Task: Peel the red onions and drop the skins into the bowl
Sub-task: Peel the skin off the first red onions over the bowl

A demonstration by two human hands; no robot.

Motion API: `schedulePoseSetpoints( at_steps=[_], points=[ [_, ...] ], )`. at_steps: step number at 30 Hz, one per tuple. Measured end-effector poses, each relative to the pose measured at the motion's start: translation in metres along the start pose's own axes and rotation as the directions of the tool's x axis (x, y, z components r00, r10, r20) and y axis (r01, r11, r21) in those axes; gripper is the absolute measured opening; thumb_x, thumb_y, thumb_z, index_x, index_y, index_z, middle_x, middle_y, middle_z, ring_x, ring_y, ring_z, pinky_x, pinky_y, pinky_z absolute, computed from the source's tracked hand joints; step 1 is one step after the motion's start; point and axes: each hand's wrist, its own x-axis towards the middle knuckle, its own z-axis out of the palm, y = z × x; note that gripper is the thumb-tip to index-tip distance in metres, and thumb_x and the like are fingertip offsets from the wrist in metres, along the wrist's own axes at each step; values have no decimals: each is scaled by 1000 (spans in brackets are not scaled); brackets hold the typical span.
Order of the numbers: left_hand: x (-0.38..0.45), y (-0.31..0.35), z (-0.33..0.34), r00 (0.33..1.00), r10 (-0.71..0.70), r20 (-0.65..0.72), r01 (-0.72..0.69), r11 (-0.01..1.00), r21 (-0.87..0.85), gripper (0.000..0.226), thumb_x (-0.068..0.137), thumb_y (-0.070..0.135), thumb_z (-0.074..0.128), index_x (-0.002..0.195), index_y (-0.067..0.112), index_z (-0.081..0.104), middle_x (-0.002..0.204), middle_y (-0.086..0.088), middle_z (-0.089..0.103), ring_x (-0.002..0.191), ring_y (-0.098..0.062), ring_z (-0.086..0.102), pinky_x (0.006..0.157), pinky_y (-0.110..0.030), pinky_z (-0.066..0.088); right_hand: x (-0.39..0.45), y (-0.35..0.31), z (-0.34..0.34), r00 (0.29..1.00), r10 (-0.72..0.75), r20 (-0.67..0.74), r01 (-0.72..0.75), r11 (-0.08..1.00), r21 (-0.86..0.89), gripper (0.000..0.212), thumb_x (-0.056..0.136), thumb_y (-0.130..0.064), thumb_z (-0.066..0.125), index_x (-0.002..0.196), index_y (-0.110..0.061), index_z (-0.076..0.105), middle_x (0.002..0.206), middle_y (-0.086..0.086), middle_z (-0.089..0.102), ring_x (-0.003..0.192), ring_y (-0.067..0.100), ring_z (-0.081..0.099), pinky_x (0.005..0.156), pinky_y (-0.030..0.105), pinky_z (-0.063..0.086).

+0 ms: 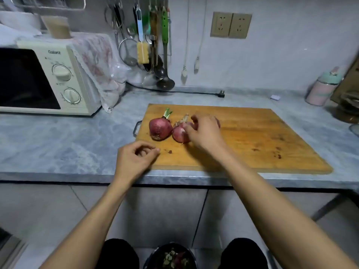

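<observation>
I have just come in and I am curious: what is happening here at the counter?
A person is peeling red onions on a wooden cutting board. The right hand grips the right onion, its fingers working at the skin. The left hand rests at the board's edge, holding nothing visible. The left onion looks unpeeled. A bowl with scraps sits below, between the feet.

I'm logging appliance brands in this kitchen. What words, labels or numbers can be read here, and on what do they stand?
"Galanz": on the front control panel of the cream-coloured microwave oven, above its two round dials.
Small markings ringed round the upper dial and the lower dial: too small and blurred to read.
Nothing readable on the beige wall sockets, the wooden cutting board or the pink and green container.
</observation>
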Motion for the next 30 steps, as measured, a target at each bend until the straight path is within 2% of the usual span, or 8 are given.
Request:
schedulePoseSetpoints(
  at_steps=[3, 9, 13, 19, 22, 26, 28, 30],
  points=[
    [0, -4, -2, 998, 67, 16, -68, 993, 93, 13, 77, 7, 86, 75, 15, 76, 66, 3, 67, 57, -3, 52, 56, -13, 42, 13, -1, 13, 996, 72, -43, -71, 997, 31, 25, 86, -40, 66, 76, -18, 63, 75, 1, 64, 71, 21, 56, 63, 29, 40],
    [-1, -13, -5, 988, 151, 24, -153, 979, 132, 14, 75, 8, 87, 74, 17, 76, 72, 1, 70, 60, -10, 58, 59, -19, 46, 11, -1, 28, 964, 217, -156, -151, 922, 356, 13, 77, -19, 71, 66, -15, 65, 60, -4, 61, 55, 5, 50, 54, 22, 35],
    [-2, -13, -3, 989, 148, 20, -150, 978, 145, 13, 76, 10, 86, 74, 17, 76, 72, 1, 70, 61, -13, 58, 60, -23, 47, 12, -6, 25, 948, 279, -154, -197, 894, 403, 13, 77, -16, 71, 69, -9, 64, 66, 2, 64, 62, 12, 52, 58, 27, 38],
    [-2, -11, -3, 987, 156, 42, -161, 969, 187, 13, 76, 7, 85, 74, 16, 77, 72, 7, 67, 61, -8, 55, 62, -21, 47, -13, 0, 10, 971, 194, -138, -101, 861, 499, 15, 79, -7, 68, 70, -17, 61, 69, -12, 59, 67, 3, 53, 70, 26, 42],
    [-4, -4, -5, 992, 100, 75, -113, 975, 192, 10, 79, 8, 83, 76, 15, 77, 73, 10, 67, 65, -5, 57, 66, -23, 48, -38, -5, -12, 973, 200, -115, -89, 786, 612, 20, 79, -3, 66, 70, -21, 62, 75, -11, 63, 73, 7, 58, 77, 29, 48],
    [-33, 16, -7, 986, 164, -34, -156, 971, 183, 8, 87, 19, 72, 79, 18, 75, 83, 12, 70, 85, -14, 66, 82, -36, 53, -95, -10, -36, 975, 217, -55, -109, 674, 731, 9, 82, -1, 66, 80, -10, 68, 68, -7, 63, 60, 4, 54, 58, 18, 43],
    [-70, 28, -4, 978, 203, -40, -197, 974, 111, 7, 89, 22, 69, 83, 23, 73, 87, 10, 70, 87, -13, 66, 81, -28, 52, -127, -7, -35, 975, 224, -7, -133, 603, 786, 15, 83, 4, 64, 78, -10, 67, 63, -8, 61, 56, 3, 52, 54, 16, 42],
    [-104, 31, 3, 993, 99, 70, -97, 995, -30, 7, 89, 29, 72, 94, 25, 72, 94, 6, 71, 86, -9, 66, 77, -19, 51, -155, -2, -23, 967, 248, 54, -187, 549, 815, 20, 82, 7, 62, 75, -11, 66, 61, -8, 60, 54, 1, 50, 53, 14, 40]
  ],
)
